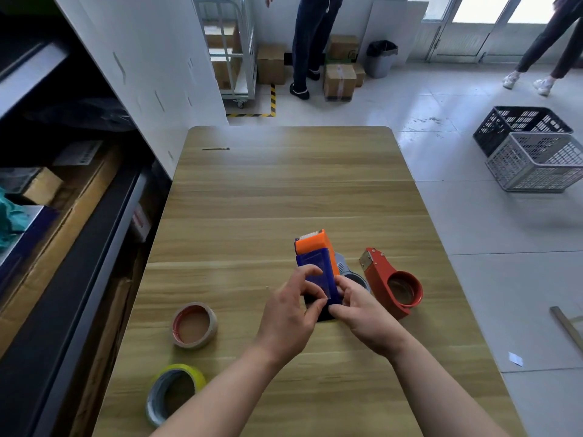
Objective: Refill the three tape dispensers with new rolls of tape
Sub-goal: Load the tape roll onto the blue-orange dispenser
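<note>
Both hands hold a blue tape dispenser (318,266) with an orange front piece over the middle of the wooden table (284,190). My left hand (291,313) grips its near left side with thumb and fingers. My right hand (362,313) pinches its near right side. Behind it a grey dispenser (347,271) lies mostly hidden. A red dispenser (391,280) with a brown roll inside rests to the right. A tan tape roll with a red core (194,324) lies at the left. A yellow-edged roll (173,391) lies nearer, partly covered by my left forearm.
A thin dark stick (216,149) lies at the table's far left. Shelves with cartons (63,197) run along the left. Black and grey crates (533,149) stand on the floor at the right. Two people (310,42) stand beyond the table, near cardboard boxes (339,82) and a bin (381,58).
</note>
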Motion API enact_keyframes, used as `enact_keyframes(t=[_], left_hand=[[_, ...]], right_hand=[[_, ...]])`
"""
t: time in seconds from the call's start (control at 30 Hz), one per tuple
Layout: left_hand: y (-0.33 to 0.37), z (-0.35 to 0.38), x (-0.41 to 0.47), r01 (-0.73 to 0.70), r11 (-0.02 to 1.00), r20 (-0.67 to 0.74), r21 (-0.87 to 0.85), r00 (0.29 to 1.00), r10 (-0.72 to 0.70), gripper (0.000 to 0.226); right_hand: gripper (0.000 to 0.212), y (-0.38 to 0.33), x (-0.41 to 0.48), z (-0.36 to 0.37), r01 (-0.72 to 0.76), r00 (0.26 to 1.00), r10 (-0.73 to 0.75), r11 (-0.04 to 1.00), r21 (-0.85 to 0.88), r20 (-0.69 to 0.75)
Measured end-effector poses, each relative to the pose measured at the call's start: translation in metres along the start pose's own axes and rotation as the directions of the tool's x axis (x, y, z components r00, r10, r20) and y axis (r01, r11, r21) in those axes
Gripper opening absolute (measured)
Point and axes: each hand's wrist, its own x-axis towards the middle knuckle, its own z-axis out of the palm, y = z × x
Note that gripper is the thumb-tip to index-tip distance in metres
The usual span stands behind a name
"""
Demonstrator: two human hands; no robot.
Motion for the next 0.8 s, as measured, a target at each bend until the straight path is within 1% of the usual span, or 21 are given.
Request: enact_keyframes(t=[0.07,0.17,0.27,0.4,0.47,0.57,0.63,0.8], left_hand=[[0.001,0.003,-0.003,0.025,0.999,-0.020,-0.025,0.999,-0.025,0.042],[0.004,0.007,-0.006,0.083,0.993,-0.011,-0.079,0.996,-0.084,0.039],[0.005,0.010,-0.009,0.142,0.982,0.024,-0.121,0.990,-0.140,0.034],[0.005,0.012,-0.014,0.231,0.959,0.089,-0.161,0.972,-0.219,0.024],[0.007,0.012,-0.017,0.288,0.936,0.118,-0.200,0.956,-0.269,0.015],[0.006,0.013,-0.025,0.343,0.912,0.151,-0.225,0.937,-0.315,0.006],[0.004,0.017,-0.031,0.398,0.887,0.184,-0.234,0.914,-0.361,0.011],[-0.001,0.033,-0.047,0.508,0.832,0.235,-0.222,0.856,-0.460,0.036]], right_hand=[[0.048,-0.003,-0.004,0.001,0.014,1.000,-0.014,1.000,-0.012,-0.010],[0.047,-0.004,-0.012,0.001,0.016,0.999,-0.017,0.999,-0.041,-0.028],[0.043,-0.002,-0.021,0.003,0.018,0.997,-0.027,0.992,-0.124,-0.072],[0.026,0.008,-0.029,0.012,-0.007,0.985,-0.042,0.961,-0.278,-0.170],[0.027,0.017,-0.035,0.016,-0.011,0.979,-0.059,0.942,-0.337,-0.196],[0.028,0.020,-0.048,0.022,-0.034,0.975,-0.049,0.931,-0.363,-0.218],[0.028,0.023,-0.058,0.027,-0.050,0.971,-0.045,0.921,-0.386,-0.233],[0.035,0.035,-0.081,0.036,-0.088,0.966,-0.036,0.886,-0.454,-0.256]])
